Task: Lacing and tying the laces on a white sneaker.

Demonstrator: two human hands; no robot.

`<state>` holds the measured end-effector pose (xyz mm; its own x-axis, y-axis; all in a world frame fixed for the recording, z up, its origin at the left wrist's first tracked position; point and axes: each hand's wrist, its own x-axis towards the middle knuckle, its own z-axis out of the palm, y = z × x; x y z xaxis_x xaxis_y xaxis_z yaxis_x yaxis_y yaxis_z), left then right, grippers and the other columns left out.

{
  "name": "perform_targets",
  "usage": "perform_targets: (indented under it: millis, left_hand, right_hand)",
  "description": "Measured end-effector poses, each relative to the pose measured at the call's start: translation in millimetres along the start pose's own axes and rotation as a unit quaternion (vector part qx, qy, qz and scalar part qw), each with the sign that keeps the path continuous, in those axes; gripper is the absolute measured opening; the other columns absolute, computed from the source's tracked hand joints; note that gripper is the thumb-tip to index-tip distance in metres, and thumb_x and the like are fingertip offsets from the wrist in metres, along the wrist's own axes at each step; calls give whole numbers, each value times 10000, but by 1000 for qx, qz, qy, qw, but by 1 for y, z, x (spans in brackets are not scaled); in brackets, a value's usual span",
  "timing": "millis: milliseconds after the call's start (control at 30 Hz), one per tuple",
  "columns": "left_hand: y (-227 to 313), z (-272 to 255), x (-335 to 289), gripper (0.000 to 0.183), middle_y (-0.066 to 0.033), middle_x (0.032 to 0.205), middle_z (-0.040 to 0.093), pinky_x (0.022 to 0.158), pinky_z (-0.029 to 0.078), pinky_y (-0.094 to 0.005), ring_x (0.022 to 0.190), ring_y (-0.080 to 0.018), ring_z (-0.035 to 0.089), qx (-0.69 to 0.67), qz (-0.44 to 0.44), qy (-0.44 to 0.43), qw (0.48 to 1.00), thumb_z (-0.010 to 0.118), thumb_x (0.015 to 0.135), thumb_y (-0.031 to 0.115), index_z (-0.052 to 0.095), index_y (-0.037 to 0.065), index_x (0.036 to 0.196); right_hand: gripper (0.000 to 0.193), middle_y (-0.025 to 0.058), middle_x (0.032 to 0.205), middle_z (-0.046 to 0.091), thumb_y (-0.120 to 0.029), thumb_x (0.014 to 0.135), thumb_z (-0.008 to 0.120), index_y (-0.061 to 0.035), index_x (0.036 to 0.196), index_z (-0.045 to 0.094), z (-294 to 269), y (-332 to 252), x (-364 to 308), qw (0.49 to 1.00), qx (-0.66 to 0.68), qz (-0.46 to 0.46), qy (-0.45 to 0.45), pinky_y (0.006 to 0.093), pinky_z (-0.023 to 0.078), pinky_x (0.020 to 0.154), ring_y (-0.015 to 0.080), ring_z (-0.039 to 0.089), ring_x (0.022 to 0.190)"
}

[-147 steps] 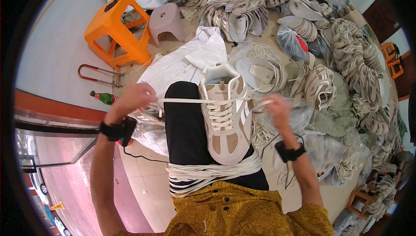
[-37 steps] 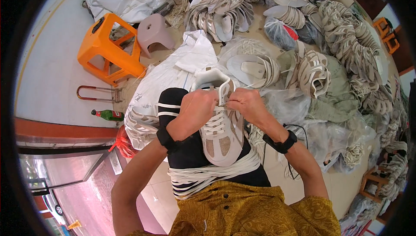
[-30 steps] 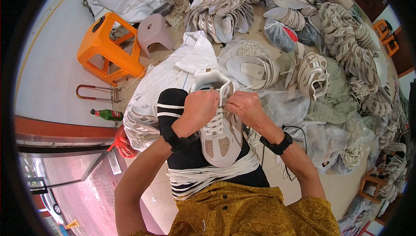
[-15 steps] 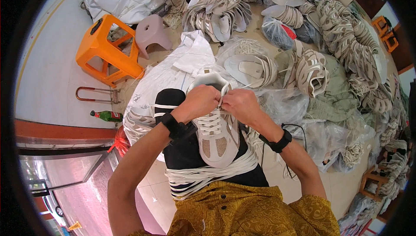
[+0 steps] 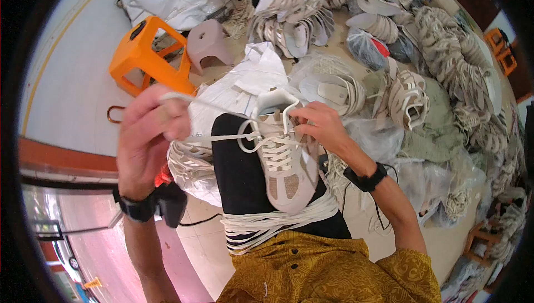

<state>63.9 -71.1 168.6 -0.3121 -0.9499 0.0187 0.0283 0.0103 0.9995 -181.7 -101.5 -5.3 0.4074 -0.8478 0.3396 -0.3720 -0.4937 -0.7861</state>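
Observation:
A beige and white sneaker (image 5: 289, 186) lies on my black-clad thigh, its toe toward me and its laces crossed over the front. My left hand (image 5: 153, 130) is raised to the left of it, slightly blurred, closed on a white shoelace (image 5: 222, 137). The lace runs from that hand to the upper eyelets, with a loose loop beside the tongue. My right hand (image 5: 321, 128) pinches the right side of the sneaker near its collar; the exact fingertip contact is partly hidden. A bundle of white laces (image 5: 278, 228) lies across my lap.
An orange stool (image 5: 150, 55) and a mauve stool (image 5: 208, 44) stand at the far left. Stacked shoe uppers (image 5: 292, 25) fill the back, with more along the right (image 5: 453, 47). A white sack (image 5: 258, 66) lies beyond my knee. Clear plastic bags (image 5: 372, 136) lie to the right.
My left hand has moved from the sneaker's collar out to the left, drawing the lace with it. My right hand stays at the sneaker. The whole view has shifted slightly.

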Motion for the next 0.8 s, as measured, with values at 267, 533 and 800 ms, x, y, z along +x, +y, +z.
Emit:
perform_targets:
  millis: [267,533,800]
  left_hand:
    - [-18,25,12,178,-66,769,561,564,410,-206,652,-100,513,-112,-20,-57,992,486,856,130,546,-13,943]
    - [-57,-69,9,178,-179,1116,507,807,466,-273,912,-187,543,-422,144,75,892,453,880,85,489,-34,1007]
    - [-152,-213,-33,228,-122,1030,518,905,426,-314,956,-200,504,-299,185,405,844,467,886,93,482,-64,1052]
  right_hand:
    - [155,44,620,542,-118,698,658,-35,829,654,17,-94,31,978,15,-200,58,260,411,499,154,526,533]
    - [163,36,620,504,-142,803,550,13,855,562,-84,-26,-14,858,467,64,204,223,327,428,93,413,461]
    - [175,24,680,489,-185,879,489,-18,912,528,-176,74,-64,780,556,101,269,220,327,459,102,428,555]
